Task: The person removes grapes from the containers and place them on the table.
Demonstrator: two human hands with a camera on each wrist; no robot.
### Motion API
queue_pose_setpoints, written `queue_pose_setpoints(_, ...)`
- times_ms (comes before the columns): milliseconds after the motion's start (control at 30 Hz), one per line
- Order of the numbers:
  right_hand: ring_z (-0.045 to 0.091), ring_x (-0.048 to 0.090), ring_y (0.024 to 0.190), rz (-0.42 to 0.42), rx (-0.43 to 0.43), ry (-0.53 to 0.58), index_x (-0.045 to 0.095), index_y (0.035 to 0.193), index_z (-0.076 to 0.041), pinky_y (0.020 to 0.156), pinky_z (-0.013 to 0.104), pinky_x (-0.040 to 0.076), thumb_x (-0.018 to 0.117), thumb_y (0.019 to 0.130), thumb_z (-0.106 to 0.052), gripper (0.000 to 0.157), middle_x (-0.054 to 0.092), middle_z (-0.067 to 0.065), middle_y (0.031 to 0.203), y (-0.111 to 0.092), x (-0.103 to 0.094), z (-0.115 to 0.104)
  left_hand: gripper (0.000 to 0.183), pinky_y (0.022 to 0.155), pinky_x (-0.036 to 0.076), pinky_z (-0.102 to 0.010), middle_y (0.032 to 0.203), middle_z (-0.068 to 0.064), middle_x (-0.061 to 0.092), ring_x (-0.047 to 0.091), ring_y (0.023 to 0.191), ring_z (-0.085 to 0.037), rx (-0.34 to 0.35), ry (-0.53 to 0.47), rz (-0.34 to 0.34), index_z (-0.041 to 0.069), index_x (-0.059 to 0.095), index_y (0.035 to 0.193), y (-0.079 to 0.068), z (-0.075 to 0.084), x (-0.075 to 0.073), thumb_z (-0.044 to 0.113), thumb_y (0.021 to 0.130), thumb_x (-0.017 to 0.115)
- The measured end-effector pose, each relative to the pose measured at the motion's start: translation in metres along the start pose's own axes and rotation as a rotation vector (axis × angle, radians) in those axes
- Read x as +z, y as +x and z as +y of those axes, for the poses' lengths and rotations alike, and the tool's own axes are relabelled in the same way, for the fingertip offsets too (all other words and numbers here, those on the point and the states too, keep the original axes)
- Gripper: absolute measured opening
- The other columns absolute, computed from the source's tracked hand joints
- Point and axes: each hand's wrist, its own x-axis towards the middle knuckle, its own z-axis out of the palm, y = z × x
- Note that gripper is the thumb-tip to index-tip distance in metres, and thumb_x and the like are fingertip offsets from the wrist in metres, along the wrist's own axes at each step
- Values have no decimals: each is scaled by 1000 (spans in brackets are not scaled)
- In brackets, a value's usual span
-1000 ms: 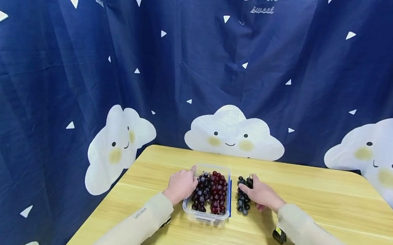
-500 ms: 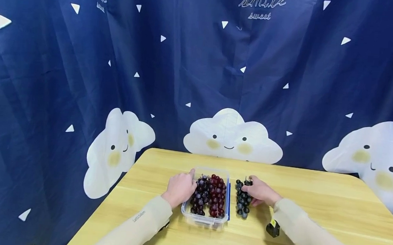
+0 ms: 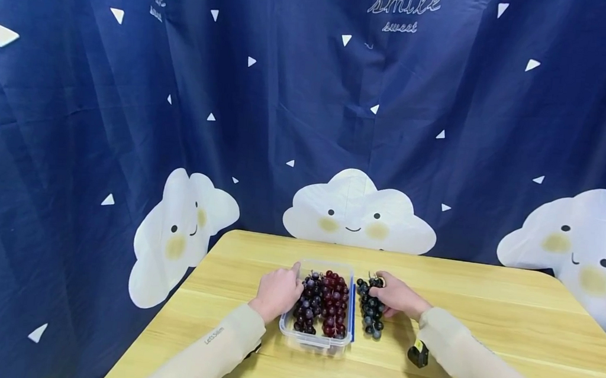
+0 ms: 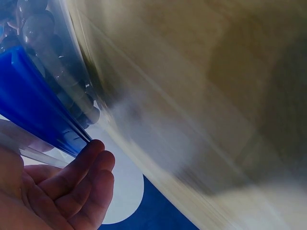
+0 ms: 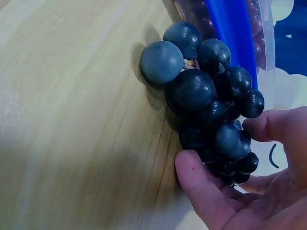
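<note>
A clear plastic food container (image 3: 314,339) with blue side flaps (image 4: 36,98) stands on the table. Inside lie a bunch of dark purple grapes (image 3: 306,308) on the left and a bunch of red grapes (image 3: 334,304) on the right. My left hand (image 3: 278,289) grips the container's left rim, fingers curled at the flap's end in the left wrist view. Just right of the container, my right hand (image 3: 398,295) holds a bunch of black grapes (image 5: 206,100) near its stem end, between thumb and fingers. The bunch's lower end reaches toward me, close over the tabletop.
The light wooden table (image 3: 486,310) extends to both sides of the container. Behind it hangs a dark blue curtain (image 3: 329,126) printed with clouds and triangles. A black wrist device (image 3: 418,353) hangs under the right sleeve.
My right hand has closed its fingers on the black grapes and shifted them slightly left, the top end tilting toward the container. My left hand stays on the rim.
</note>
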Motion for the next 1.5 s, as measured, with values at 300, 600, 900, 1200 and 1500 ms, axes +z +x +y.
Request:
queue_pose_setpoints(300,26,63,62,54,7,-114,23,156,3,56,37,58,60,100,-31,75,52,37,135,-6,0,-6,56,40,37,-29,52,2,45,39,42,-12,-5,13,5,6,48,150,3,-1,1,27,98,57)
queue_pose_setpoints(600,23,66,61,60,17,-202,20,156,7,63,37,59,59,101,-34,79,42,43,143,-16,0,-10,55,40,38,-29,54,1,47,41,42,-13,-4,17,0,6,49,149,3,0,1,27,98,57)
queue_pose_setpoints(900,23,69,58,32,19,-161,18,156,6,78,42,60,56,101,-30,76,44,44,140,-18,-1,-6,57,41,39,-29,64,-4,59,44,44,-14,-2,24,-8,6,48,149,5,-1,-1,30,99,57)
queue_pose_setpoints(1200,28,73,70,-1,40,-15,15,156,6,81,44,60,49,102,-16,68,36,44,146,-18,2,-5,56,43,40,-30,64,-4,59,46,46,-15,-7,22,-12,6,48,149,5,-2,1,28,98,57)
queue_pose_setpoints(1500,25,65,60,26,26,-84,18,156,5,58,37,58,53,103,-25,70,59,36,118,-18,1,-2,57,42,38,-29,57,-1,51,43,44,-14,-14,29,-20,6,47,150,4,0,1,29,98,56)
